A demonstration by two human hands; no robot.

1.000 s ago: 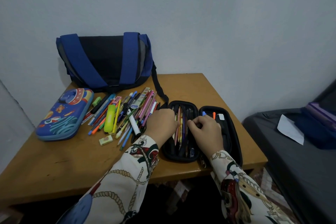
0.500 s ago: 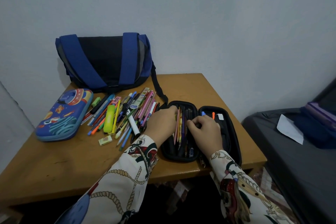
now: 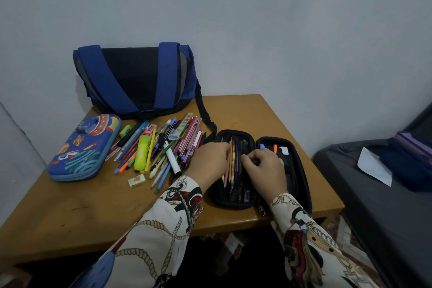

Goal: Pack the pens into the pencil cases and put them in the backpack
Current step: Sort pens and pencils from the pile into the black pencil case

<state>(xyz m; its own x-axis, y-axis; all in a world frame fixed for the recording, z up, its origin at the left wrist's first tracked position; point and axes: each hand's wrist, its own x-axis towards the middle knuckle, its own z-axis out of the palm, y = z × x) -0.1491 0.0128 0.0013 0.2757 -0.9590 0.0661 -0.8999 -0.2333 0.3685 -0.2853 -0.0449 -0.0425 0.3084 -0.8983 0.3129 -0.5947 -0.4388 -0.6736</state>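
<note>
The black pencil case [image 3: 300, 170] lies open on the table's right side. Its left half holds several coloured pencils [image 3: 231, 166]; a blue and an orange pen [image 3: 275, 147] stick out of the right half. My left hand [image 3: 208, 161] curls over the case's left rim, beside the pencils. My right hand [image 3: 265, 167] pinches a dark thing at the case's middle; pen or flap, I cannot tell. A pile of loose pens [image 3: 163, 147] lies left of the case. The blue rocket pencil case [image 3: 84, 147] is closed at far left. The blue backpack [image 3: 138, 82] stands against the wall.
A yellow highlighter [image 3: 141, 155] and two erasers [image 3: 136, 181] lie among the pens. The wooden table [image 3: 81, 213] ends just right of the black case. A dark grey bed [image 3: 385, 213] with a white paper [image 3: 374, 168] stands at right.
My right hand has slid left from the case's right half to its middle. My left hand has edged a little toward the pencils.
</note>
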